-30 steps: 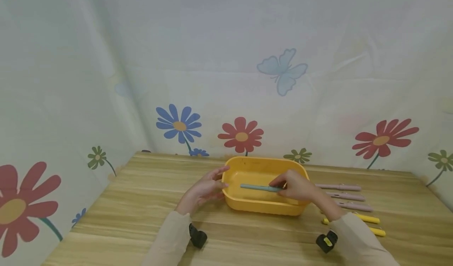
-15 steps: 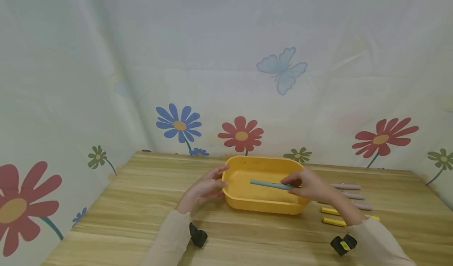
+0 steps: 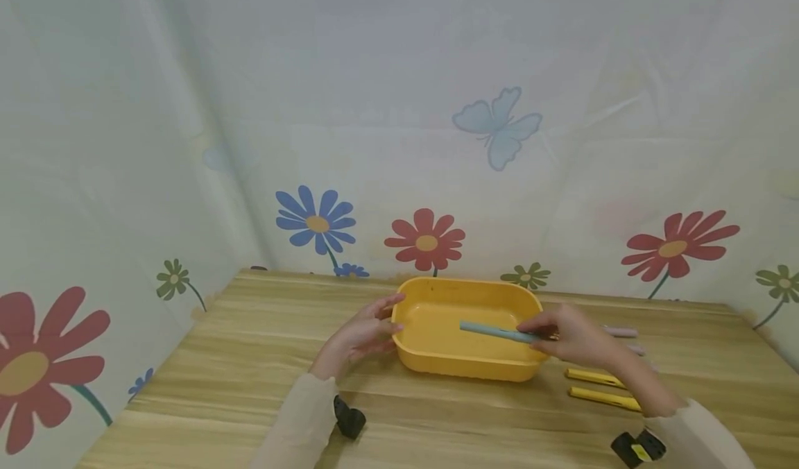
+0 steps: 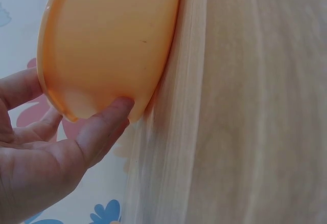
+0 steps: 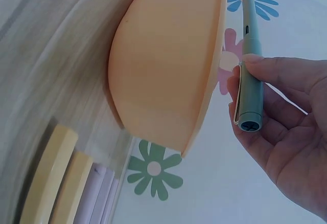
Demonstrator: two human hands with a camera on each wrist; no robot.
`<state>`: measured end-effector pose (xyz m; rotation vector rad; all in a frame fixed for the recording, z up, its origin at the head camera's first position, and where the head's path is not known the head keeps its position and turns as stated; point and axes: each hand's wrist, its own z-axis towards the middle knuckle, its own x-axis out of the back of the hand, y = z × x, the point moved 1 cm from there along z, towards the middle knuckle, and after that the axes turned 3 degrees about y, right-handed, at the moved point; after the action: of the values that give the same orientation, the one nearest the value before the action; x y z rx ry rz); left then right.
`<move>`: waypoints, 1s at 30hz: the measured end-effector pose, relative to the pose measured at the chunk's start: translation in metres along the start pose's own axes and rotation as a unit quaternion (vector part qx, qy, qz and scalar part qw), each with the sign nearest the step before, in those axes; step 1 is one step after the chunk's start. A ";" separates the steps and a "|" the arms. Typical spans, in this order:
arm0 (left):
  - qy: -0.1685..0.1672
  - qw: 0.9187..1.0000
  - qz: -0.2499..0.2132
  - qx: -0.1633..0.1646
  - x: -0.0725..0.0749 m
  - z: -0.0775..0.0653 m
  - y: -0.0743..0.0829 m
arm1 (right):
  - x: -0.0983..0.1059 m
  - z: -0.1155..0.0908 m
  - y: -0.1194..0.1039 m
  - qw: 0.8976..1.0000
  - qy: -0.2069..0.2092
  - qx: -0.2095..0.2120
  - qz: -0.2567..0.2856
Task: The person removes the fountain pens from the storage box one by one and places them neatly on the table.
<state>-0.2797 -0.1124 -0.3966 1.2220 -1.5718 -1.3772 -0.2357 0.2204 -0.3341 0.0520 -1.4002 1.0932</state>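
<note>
A light teal fountain pen [image 3: 493, 331] with a metal clip, shown capped in the right wrist view, is pinched between the thumb and fingers of my right hand [image 3: 577, 334]. It slants over the right half of a yellow oblong plastic basin [image 3: 465, 366], its slim end pointing left. My left hand [image 3: 362, 334] holds the basin's rounded left end, one finger at the rim and the thumb [image 4: 110, 121] against the outer wall. Two yellow pens [image 3: 604, 397] lie right of the basin. Behind them, mauve pens [image 3: 621, 331] are partly hidden by my right forearm.
The wood-grain table [image 3: 250, 372] ends at a pale cloth backdrop [image 3: 374, 143] printed with flowers and a butterfly. Black wrist cameras [image 3: 349, 417] sit below both sleeves. The basin stands near the table's back edge.
My right hand has moved right with the teal pen, from over the basin's middle to its right rim. More of the mauve pens is now covered. My left hand and the basin have stayed put.
</note>
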 end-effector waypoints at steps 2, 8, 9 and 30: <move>0.002 1.000 0.000 0.001 0.000 0.000 -0.001 | 0.002 -0.004 0.000 1.000 -0.002 -0.008 -0.002; 0.008 1.000 0.013 0.001 0.000 0.000 -0.001 | 0.010 -0.016 0.000 1.000 0.000 -0.009 -0.004; 0.006 1.000 0.013 0.001 0.000 0.000 0.000 | 0.011 -0.018 0.000 1.000 0.001 -0.008 -0.004; 0.008 1.000 0.026 -0.002 0.000 0.000 0.001 | 0.024 -0.072 0.021 0.998 0.039 -0.050 -0.028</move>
<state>-0.2797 -0.1125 -0.3954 1.1786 -1.5778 -1.3328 -0.2000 0.2895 -0.3451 -0.0241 -1.3740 0.9676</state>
